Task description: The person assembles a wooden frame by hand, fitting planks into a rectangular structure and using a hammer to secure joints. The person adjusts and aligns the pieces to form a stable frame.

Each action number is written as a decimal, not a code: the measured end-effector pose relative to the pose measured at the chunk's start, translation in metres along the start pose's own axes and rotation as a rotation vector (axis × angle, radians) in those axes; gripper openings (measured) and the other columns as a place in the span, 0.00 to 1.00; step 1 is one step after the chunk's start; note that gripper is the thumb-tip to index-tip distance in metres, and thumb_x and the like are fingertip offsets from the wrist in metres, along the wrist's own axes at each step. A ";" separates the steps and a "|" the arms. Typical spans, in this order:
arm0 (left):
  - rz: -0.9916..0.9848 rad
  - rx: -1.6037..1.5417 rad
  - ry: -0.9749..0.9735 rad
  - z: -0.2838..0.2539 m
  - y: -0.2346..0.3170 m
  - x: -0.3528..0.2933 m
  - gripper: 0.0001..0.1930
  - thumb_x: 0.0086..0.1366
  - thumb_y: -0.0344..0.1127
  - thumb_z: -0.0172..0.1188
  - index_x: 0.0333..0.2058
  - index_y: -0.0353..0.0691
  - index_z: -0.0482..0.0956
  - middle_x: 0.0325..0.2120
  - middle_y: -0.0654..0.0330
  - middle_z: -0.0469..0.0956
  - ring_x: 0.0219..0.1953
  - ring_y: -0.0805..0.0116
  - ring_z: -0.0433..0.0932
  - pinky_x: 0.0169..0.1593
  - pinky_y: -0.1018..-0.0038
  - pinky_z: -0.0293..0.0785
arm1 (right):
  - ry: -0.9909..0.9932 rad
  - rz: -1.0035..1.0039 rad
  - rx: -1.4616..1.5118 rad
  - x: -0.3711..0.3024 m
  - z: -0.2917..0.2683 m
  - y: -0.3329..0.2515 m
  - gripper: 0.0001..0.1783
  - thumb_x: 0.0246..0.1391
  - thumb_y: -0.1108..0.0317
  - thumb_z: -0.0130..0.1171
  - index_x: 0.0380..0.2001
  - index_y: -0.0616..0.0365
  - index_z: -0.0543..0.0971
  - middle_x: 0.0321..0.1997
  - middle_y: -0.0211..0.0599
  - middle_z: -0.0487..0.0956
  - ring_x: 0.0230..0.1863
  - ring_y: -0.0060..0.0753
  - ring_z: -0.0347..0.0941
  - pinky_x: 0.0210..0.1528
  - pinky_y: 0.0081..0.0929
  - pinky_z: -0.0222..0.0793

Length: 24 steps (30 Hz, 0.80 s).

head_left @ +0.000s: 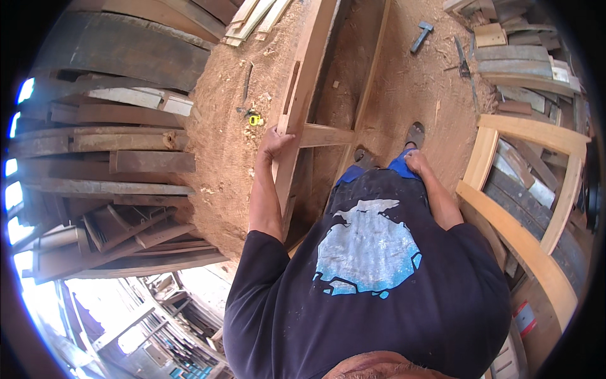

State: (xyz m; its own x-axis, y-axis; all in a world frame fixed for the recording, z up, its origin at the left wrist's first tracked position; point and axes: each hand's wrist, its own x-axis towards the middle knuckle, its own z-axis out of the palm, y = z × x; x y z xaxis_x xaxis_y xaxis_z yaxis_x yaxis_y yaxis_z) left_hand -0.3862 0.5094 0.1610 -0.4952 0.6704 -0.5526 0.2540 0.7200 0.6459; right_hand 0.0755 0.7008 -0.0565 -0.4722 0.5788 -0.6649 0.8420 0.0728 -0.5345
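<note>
A long wooden frame (308, 69) with a slot cut in its near post runs away from me, left of my body. My left hand (276, 142) is closed round that post, close to where a short cross rail (326, 135) joins it. My right hand (415, 162) is a fist against the blue cloth (400, 165) over my leg, with the inside of its fingers hidden. A yellow tape measure (255, 120) lies on the sawdust left of the post, just beyond my left hand.
A hammer (421, 37) and a dark, thin-bladed tool (463, 60) rest on the sawdust floor ahead. Stacked boards (126, 139) fill the left side. On the right, a pale wooden frame (536, 130) leans over more timber. Light wood strips (257, 19) lie at the far left.
</note>
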 end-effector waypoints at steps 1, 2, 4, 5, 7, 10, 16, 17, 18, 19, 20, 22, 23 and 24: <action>0.004 -0.050 -0.007 0.001 -0.001 0.002 0.25 0.51 0.34 0.73 0.48 0.32 0.79 0.39 0.59 0.83 0.40 0.71 0.80 0.46 0.73 0.77 | -0.020 -0.009 -0.022 -0.002 0.000 0.002 0.16 0.52 0.59 0.54 0.27 0.61 0.83 0.30 0.55 0.82 0.33 0.51 0.80 0.38 0.44 0.73; -0.015 -0.080 -0.018 0.000 -0.002 0.003 0.25 0.51 0.34 0.73 0.48 0.31 0.79 0.39 0.58 0.83 0.40 0.71 0.80 0.46 0.72 0.77 | -0.005 -0.020 -0.014 -0.007 0.004 0.004 0.16 0.52 0.59 0.54 0.27 0.61 0.83 0.30 0.54 0.82 0.33 0.51 0.80 0.38 0.44 0.73; -0.052 -0.145 -0.038 -0.002 -0.003 0.003 0.24 0.52 0.34 0.72 0.47 0.31 0.79 0.40 0.58 0.83 0.40 0.70 0.80 0.46 0.72 0.78 | 0.026 -0.041 -0.005 -0.014 0.010 0.011 0.16 0.52 0.59 0.54 0.28 0.61 0.83 0.31 0.54 0.82 0.34 0.51 0.80 0.39 0.44 0.73; -0.055 -0.116 -0.040 -0.003 -0.003 0.003 0.24 0.52 0.34 0.72 0.47 0.30 0.79 0.39 0.58 0.83 0.39 0.70 0.81 0.45 0.72 0.78 | 0.033 -0.058 -0.010 -0.016 0.013 0.016 0.16 0.52 0.59 0.54 0.28 0.61 0.83 0.31 0.54 0.82 0.34 0.51 0.80 0.39 0.44 0.73; -0.067 -0.063 -0.045 -0.004 -0.003 0.001 0.23 0.52 0.34 0.72 0.47 0.30 0.79 0.38 0.57 0.83 0.39 0.70 0.81 0.45 0.72 0.79 | 0.044 -0.092 -0.027 -0.022 0.017 0.022 0.17 0.53 0.59 0.53 0.27 0.62 0.83 0.31 0.54 0.82 0.35 0.51 0.80 0.40 0.43 0.73; -0.118 -0.090 -0.042 -0.005 0.000 -0.001 0.24 0.52 0.34 0.72 0.46 0.30 0.79 0.38 0.56 0.84 0.38 0.70 0.81 0.44 0.71 0.79 | 0.007 -0.086 -0.118 -0.028 0.018 0.020 0.17 0.53 0.58 0.53 0.26 0.62 0.83 0.31 0.55 0.82 0.36 0.51 0.80 0.41 0.43 0.73; -0.068 -0.168 -0.059 -0.008 -0.041 0.014 0.24 0.51 0.34 0.73 0.46 0.29 0.79 0.38 0.55 0.84 0.38 0.68 0.82 0.44 0.71 0.79 | 0.055 -0.102 -0.095 -0.028 0.023 0.023 0.17 0.53 0.57 0.54 0.29 0.61 0.82 0.30 0.54 0.82 0.35 0.52 0.79 0.40 0.44 0.72; -0.068 -0.175 -0.053 -0.008 -0.042 0.014 0.24 0.51 0.34 0.72 0.46 0.29 0.79 0.38 0.55 0.84 0.38 0.69 0.82 0.44 0.71 0.79 | 0.015 -0.061 -0.060 -0.028 0.019 0.018 0.17 0.53 0.57 0.55 0.30 0.61 0.82 0.30 0.54 0.82 0.35 0.52 0.80 0.40 0.44 0.72; -0.078 -0.170 -0.051 -0.009 -0.042 0.013 0.25 0.50 0.34 0.73 0.46 0.29 0.78 0.38 0.55 0.84 0.39 0.69 0.82 0.45 0.71 0.79 | -0.026 -0.020 -0.025 -0.025 0.014 0.012 0.17 0.53 0.56 0.55 0.30 0.61 0.82 0.30 0.53 0.82 0.36 0.52 0.80 0.40 0.44 0.72; -0.089 -0.160 -0.049 -0.009 -0.039 0.014 0.26 0.50 0.33 0.73 0.47 0.29 0.78 0.39 0.54 0.84 0.39 0.69 0.82 0.45 0.71 0.79 | -0.067 0.020 0.015 -0.020 0.013 0.013 0.18 0.53 0.56 0.55 0.31 0.61 0.82 0.30 0.53 0.82 0.36 0.52 0.80 0.40 0.45 0.72; -0.100 -0.151 -0.047 -0.009 -0.036 0.015 0.26 0.50 0.33 0.73 0.48 0.29 0.78 0.39 0.54 0.83 0.40 0.69 0.82 0.46 0.71 0.79 | -0.039 -0.005 0.014 -0.018 0.015 0.015 0.17 0.53 0.56 0.55 0.30 0.61 0.82 0.30 0.53 0.82 0.35 0.51 0.80 0.39 0.44 0.72; -0.039 -0.205 -0.041 -0.007 -0.031 0.013 0.28 0.50 0.33 0.73 0.49 0.29 0.77 0.40 0.54 0.83 0.41 0.68 0.82 0.47 0.71 0.79 | 0.014 -0.058 0.012 -0.013 0.017 0.019 0.17 0.53 0.57 0.55 0.29 0.61 0.82 0.28 0.52 0.82 0.33 0.50 0.80 0.38 0.44 0.73; -0.008 -0.232 -0.036 -0.007 -0.029 0.012 0.28 0.50 0.33 0.73 0.49 0.29 0.76 0.41 0.54 0.83 0.41 0.68 0.82 0.48 0.71 0.79 | -0.018 -0.109 -0.008 -0.010 0.016 0.021 0.17 0.53 0.57 0.55 0.29 0.61 0.82 0.28 0.52 0.81 0.32 0.50 0.79 0.38 0.44 0.73; 0.037 -0.220 -0.015 -0.006 -0.028 0.012 0.29 0.50 0.33 0.73 0.50 0.29 0.76 0.41 0.54 0.83 0.42 0.68 0.82 0.48 0.71 0.78 | -0.049 -0.160 -0.028 -0.006 0.015 0.024 0.17 0.53 0.57 0.55 0.29 0.61 0.82 0.28 0.52 0.81 0.32 0.50 0.79 0.37 0.44 0.73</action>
State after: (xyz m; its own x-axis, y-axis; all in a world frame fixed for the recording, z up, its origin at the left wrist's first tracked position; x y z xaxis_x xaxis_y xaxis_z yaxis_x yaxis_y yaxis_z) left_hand -0.4041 0.4968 0.1390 -0.4765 0.6990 -0.5332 0.0831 0.6396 0.7642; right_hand 0.0951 0.6867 -0.0729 -0.6124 0.5178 -0.5973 0.7615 0.1836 -0.6216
